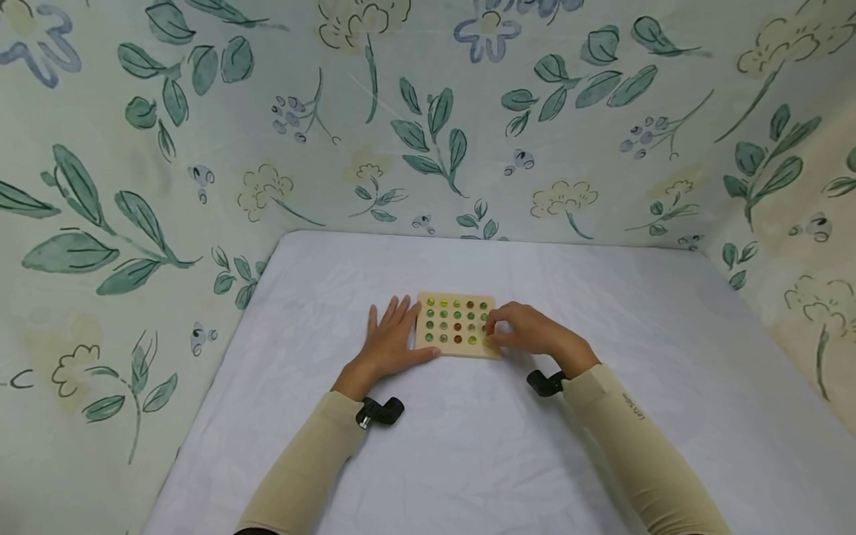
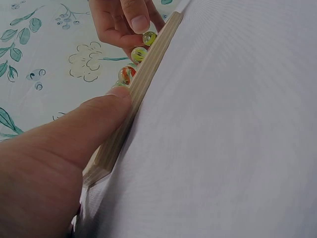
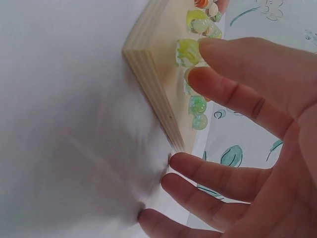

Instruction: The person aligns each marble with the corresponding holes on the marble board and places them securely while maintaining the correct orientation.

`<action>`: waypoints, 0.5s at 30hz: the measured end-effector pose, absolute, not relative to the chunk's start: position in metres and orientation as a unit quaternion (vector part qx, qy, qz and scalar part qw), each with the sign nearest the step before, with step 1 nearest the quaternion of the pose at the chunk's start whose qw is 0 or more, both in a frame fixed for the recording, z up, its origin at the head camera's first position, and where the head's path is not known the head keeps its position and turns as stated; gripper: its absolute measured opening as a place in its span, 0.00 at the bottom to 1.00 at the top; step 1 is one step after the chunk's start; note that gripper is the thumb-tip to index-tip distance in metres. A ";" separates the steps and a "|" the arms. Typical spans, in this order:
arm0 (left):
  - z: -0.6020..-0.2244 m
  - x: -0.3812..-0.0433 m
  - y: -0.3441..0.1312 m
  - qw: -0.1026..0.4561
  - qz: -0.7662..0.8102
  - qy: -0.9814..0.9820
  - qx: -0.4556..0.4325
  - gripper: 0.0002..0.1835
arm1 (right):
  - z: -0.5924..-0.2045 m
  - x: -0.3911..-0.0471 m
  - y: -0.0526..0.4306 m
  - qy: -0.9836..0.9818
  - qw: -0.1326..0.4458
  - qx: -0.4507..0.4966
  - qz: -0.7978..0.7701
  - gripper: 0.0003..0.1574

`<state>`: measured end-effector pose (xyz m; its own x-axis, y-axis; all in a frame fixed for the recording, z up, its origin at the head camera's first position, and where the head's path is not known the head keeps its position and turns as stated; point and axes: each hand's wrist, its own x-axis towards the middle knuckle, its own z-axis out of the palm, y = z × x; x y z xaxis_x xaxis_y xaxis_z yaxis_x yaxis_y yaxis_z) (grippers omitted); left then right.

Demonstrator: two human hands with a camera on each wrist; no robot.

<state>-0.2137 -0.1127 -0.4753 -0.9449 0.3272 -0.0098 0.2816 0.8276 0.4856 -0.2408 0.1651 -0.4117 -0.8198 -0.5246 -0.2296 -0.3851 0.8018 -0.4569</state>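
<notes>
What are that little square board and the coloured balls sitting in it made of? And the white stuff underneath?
The board looks like unfinished plywood: pale, matt, with thin stacked layers showing along its edge. The balls seem to be glass marbles, glossy and see-through with yellow, green and orange swirls inside, though clear plastic cannot be ruled out. The white cover appears to be cloth, matt with soft wrinkles.

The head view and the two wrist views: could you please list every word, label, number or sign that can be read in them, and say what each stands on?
Right sleeve: a small line of dark lettering near the wrist, too small and blurred to read.
Wooden board, marbles, white cloth and floral backdrop: no text, number or sign.
</notes>
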 end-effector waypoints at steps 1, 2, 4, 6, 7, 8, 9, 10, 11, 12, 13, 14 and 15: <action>-0.475 -0.213 -0.113 0.046 0.248 0.955 0.159 0.56 | -0.412 -0.241 0.165 0.933 0.175 -0.244 -0.200 0.02; -0.475 -0.213 -0.113 0.046 0.249 0.954 0.158 0.56 | -0.412 -0.240 0.165 0.932 0.175 -0.245 -0.201 0.02; -0.475 -0.213 -0.113 0.044 0.253 0.954 0.158 0.56 | -0.412 -0.240 0.165 0.932 0.174 -0.246 -0.202 0.02; -0.476 -0.212 -0.113 0.041 0.254 0.953 0.158 0.56 | -0.412 -0.240 0.166 0.931 0.174 -0.246 -0.204 0.02; -0.477 -0.212 -0.113 0.039 0.256 0.953 0.158 0.56 | -0.412 -0.240 0.166 0.931 0.174 -0.245 -0.206 0.02; -0.477 -0.212 -0.113 0.037 0.257 0.953 0.158 0.56 | -0.412 -0.239 0.166 0.931 0.174 -0.245 -0.208 0.02; -0.477 -0.212 -0.113 0.036 0.258 0.953 0.157 0.56 | -0.413 -0.239 0.166 0.931 0.174 -0.244 -0.211 0.02; -0.477 -0.212 -0.113 0.036 0.258 0.952 0.157 0.56 | -0.413 -0.238 0.167 0.930 0.174 -0.242 -0.214 0.02; -0.477 -0.212 -0.113 0.036 0.258 0.953 0.157 0.56 | -0.413 -0.237 0.167 0.930 0.173 -0.241 -0.218 0.02; -0.477 -0.211 -0.113 0.037 0.258 0.953 0.156 0.56 | -0.413 -0.236 0.168 0.930 0.171 -0.239 -0.220 0.02; -0.477 -0.211 -0.113 0.039 0.259 0.953 0.156 0.56 | -0.414 -0.235 0.169 0.930 0.170 -0.238 -0.225 0.03; -0.477 -0.211 -0.113 0.040 0.259 0.952 0.156 0.56 | -0.414 -0.234 0.169 0.929 0.167 -0.238 -0.228 0.04; -0.477 -0.211 -0.113 0.041 0.260 0.952 0.156 0.56 | -0.414 -0.233 0.170 0.929 0.164 -0.239 -0.231 0.04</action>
<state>-0.2108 -0.1130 -0.4773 -0.9479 0.3186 0.0037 0.2762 0.8160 0.5078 -0.2331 0.1702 -0.4145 -0.8319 -0.5200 -0.1938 -0.3689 0.7791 -0.5069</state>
